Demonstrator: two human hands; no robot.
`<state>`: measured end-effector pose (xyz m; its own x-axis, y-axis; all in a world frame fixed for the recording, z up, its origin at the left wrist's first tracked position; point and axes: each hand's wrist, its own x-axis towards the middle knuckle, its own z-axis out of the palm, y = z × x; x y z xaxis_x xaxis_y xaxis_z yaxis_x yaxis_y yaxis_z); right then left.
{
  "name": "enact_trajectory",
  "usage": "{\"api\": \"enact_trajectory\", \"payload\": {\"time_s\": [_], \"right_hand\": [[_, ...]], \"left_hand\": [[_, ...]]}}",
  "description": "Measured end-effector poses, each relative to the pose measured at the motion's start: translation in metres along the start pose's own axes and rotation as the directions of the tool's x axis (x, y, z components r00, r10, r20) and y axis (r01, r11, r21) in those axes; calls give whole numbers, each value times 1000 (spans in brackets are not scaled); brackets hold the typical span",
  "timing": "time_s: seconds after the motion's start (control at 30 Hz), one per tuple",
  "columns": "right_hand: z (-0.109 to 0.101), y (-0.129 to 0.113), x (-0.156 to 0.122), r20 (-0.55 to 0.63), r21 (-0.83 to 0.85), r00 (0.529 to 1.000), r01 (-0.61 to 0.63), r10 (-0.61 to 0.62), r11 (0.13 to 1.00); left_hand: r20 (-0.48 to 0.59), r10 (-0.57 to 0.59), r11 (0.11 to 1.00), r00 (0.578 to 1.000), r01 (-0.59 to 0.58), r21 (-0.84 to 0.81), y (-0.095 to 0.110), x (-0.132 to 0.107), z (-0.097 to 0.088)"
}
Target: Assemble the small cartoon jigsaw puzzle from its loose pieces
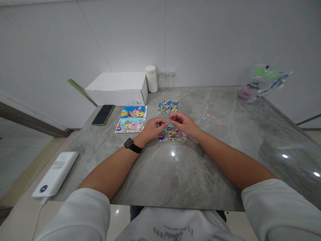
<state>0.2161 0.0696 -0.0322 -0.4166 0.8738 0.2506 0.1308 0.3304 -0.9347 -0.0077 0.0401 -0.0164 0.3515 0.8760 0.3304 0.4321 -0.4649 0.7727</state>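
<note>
Jigsaw (pixel 173 135) lay below L hand (pixel 153 129) & R hand (pixel 185 124), equally nr.; long axis ∥ front edge of bench (pixel 170 182); fingers (pixel 163 126) narrow, contents unclear.

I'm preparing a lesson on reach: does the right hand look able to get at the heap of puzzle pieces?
Probably yes: the heap of puzzle pieces lies just beyond the right hand on the table, with nothing apparent standing between them. Whether it holds a piece is unclear.

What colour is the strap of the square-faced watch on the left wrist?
The watch strap is black; it shows best in the head view.
</note>
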Motion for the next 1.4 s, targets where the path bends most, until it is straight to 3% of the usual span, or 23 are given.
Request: {"api": "enact_trajectory", "payload": {"time_s": [0.1,0.3,0.5,0.63,0.97,1.4], "right_hand": [[-4,-3,1,40,-9,999,-15,15,1000],[-12,-7,6,41,-30,999,-27,28,999],[-29,-10,9,80,-183,996,-31,46,983],[-36,-8,9,133,-259,991,5,30,966],[-26,0,7,170,-538,985,57,42,841],[-20,2,5,179,-640,983,91,33,763]], "left_hand": [[-3,-16,1000,1000,16,13,0,0,1],[49,56,996,997,-59,68,-2,-1,3],[138,183,917,973,-220,333,-2,-2,1],[169,205,865,964,-259,429,-1,-4,2],[266,206,862,942,-303,407,-3,-5,5],[306,199,860,931,-316,401,-2,-6,5]]}}
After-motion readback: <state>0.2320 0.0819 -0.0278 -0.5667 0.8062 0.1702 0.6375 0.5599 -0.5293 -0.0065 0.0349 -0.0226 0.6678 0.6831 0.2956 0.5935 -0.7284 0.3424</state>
